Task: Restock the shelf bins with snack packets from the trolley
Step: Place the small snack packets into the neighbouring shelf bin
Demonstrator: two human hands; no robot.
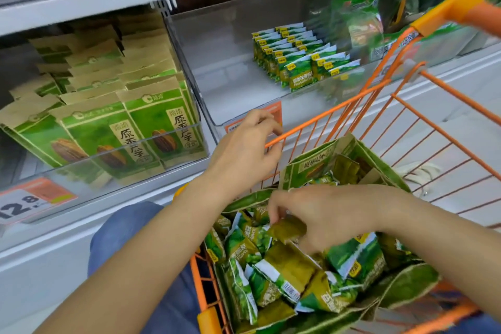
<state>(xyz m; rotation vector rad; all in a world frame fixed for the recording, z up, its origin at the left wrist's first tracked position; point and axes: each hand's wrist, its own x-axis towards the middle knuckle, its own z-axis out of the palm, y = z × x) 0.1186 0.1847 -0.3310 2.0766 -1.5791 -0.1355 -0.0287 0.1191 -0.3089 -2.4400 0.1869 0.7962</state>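
Down in the trolley my right hand pinched one packet from a full carton, left hand loosely curled, empty, shelf bin mostly unfilled.

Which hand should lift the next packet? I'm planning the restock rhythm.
Probably the right hand: it is already down in the open box in the trolley, fingers on the green packets. The left hand hangs at the trolley's rim, holding nothing, nearer the half-filled bin.
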